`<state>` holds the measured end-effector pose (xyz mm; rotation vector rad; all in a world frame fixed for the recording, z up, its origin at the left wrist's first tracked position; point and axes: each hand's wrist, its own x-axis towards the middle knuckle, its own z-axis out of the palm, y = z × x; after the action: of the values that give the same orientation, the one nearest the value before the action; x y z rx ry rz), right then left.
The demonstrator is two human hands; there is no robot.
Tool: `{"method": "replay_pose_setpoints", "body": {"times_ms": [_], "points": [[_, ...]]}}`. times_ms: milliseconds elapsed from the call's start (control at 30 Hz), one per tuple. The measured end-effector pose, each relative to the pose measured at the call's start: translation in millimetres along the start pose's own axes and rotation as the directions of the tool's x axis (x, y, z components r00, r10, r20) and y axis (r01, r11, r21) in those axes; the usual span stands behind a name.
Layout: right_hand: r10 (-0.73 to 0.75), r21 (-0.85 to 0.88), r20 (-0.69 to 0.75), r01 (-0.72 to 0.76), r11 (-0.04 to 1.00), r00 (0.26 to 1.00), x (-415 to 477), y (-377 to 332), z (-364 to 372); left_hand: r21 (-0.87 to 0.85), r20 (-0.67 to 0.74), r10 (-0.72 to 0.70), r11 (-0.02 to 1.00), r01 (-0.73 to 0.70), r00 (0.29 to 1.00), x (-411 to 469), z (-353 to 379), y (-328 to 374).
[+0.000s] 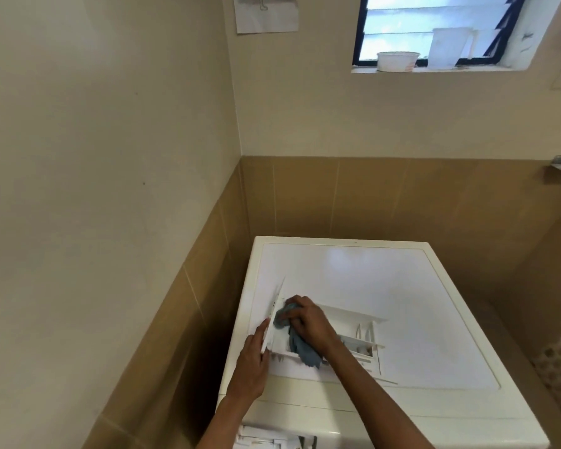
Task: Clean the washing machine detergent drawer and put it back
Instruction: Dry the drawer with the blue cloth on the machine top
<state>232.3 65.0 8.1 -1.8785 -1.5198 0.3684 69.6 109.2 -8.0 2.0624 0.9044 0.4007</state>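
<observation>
Detergent drawer (360,341): white, compartmented, lying on the washing machine (386,280). Right hand (305,319) grip clenched round blue cloth (300,350), pressed inside the drawer. Left hand (251,367) grip released, straight fingers bracing the front panel (277,306).

Near end of drawer (363,346) hidden under right hand (305,322), cloth (302,350); drawer detail washed out; washing machine (370,286) front cut by bottom edge.
</observation>
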Motion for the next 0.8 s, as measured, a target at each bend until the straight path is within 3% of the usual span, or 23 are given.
{"method": "replay_pose_setpoints", "body": {"times_ms": [100,267,367,500,567,633,700,800], "points": [[0.242,0.21,-0.065,-0.224,0.952,0.968,11,5,-9,0.02,-0.002,-0.012,1.0,0.012,1.0,1,3,-4],[0.37,0.255,-0.249,-0.308,0.917,0.895,11,-2,-3,0.071,-0.017,-0.059,0.996,0.06,0.998,8,0,-4],[0.476,0.343,-0.28,-0.377,0.861,0.833,0,7,-11,0.105,-0.031,-0.08,0.991,0.083,0.996,9,1,-2],[0.565,0.298,-0.306,-0.486,0.821,0.766,-32,33,-38,0.049,-0.047,-0.08,0.995,0.082,0.996,6,4,3],[0.57,0.128,-0.307,-0.56,0.818,0.762,-45,52,-54,0.036,-0.049,-0.091,0.995,0.092,0.995,7,4,3],[0.61,0.039,-0.35,-0.64,0.767,0.711,-51,65,-72,0.024,-0.058,-0.108,0.994,0.11,0.992,9,5,5],[0.659,0.068,-0.381,-0.691,0.719,0.648,-49,66,-84,-0.011,-0.099,-0.112,0.994,0.111,0.989,12,5,7],[0.622,0.202,-0.477,-0.612,0.765,0.62,-39,55,-92,-0.023,-0.206,-0.032,0.999,0.028,0.978,17,1,15]]}}
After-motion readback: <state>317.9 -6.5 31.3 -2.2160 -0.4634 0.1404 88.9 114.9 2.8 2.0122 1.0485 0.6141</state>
